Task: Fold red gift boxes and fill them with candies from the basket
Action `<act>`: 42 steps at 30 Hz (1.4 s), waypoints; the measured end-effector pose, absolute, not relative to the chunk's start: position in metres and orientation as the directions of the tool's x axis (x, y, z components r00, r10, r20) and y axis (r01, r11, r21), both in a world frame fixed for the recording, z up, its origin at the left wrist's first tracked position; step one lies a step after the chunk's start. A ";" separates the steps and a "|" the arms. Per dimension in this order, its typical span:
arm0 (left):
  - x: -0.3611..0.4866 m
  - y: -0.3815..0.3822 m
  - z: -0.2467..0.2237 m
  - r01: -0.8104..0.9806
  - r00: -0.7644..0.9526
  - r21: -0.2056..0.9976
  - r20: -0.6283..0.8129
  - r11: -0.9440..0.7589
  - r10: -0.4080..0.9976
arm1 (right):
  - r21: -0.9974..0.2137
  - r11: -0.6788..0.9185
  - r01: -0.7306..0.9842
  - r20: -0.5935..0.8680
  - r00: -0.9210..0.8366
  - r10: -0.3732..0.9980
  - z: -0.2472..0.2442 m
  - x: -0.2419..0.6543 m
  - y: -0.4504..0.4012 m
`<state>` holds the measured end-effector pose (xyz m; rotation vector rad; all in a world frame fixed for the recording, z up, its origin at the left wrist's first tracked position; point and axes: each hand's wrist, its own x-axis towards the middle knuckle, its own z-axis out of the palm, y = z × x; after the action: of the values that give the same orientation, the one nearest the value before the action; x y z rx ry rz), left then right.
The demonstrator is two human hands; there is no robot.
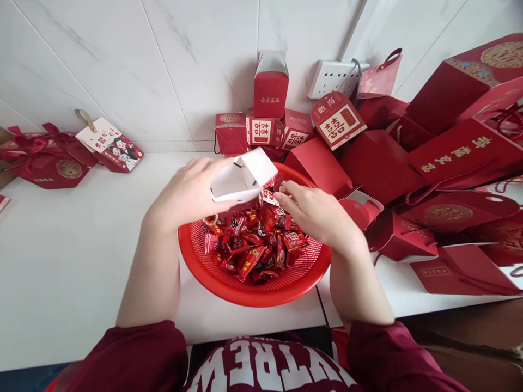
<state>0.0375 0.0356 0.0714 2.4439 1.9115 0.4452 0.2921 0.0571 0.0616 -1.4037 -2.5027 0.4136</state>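
Note:
A small open gift box [237, 181], white inside, is tipped over the candies with my left hand [192, 188] wrapped around it. My right hand [316, 209] is beside the box's lower right side, its thumb and fingers drawn together at a red and white wrapped candy [269, 196]. Both hands are above a round red plastic basket [257, 296]. Inside it lies a heap of wrapped candies [261, 245], mostly red. The box and my fingers cover the back of the heap.
Several red gift boxes [379, 163] crowd the right side of the white counter [81, 261]. More stand against the wall, including a tall open box [271, 87]. A power strip [337, 79] is behind them. Filled-looking boxes [65, 163] with ribbons sit at the far left.

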 end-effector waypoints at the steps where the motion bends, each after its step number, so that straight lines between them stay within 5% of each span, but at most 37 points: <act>1: 0.034 0.036 0.072 0.960 0.167 0.185 0.229 -0.211 0.959 | -0.333 0.485 0.809 0.054 -0.497 0.866 0.062 0.296 0.058; 9: 0.029 0.044 0.068 0.937 0.192 0.256 0.188 -0.236 0.963 | -0.151 0.550 0.822 -0.107 -0.566 0.817 0.051 0.316 0.073; 14: 0.021 0.056 0.060 0.885 0.224 0.405 0.061 -0.229 0.973 | -0.142 0.591 0.794 -0.131 -0.607 0.784 0.045 0.309 0.079; 23: 0.012 0.056 0.059 0.909 0.122 0.405 -0.025 -0.102 0.992 | -0.145 0.628 0.765 -0.075 -0.641 0.764 0.042 0.323 0.084; 31: 0.012 0.053 0.061 0.889 0.057 0.458 -0.108 -0.001 0.993 | -0.081 0.441 0.894 -0.067 -0.446 0.893 0.034 0.344 0.102; 42: 0.011 0.050 0.055 0.866 0.027 0.499 -0.079 0.016 0.997 | -0.136 0.398 0.907 -0.149 -0.416 0.897 0.037 0.332 0.109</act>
<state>0.0114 0.0497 0.0550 1.9004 1.8902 0.4258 0.3319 0.1089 0.0374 -1.7245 -2.6693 0.3124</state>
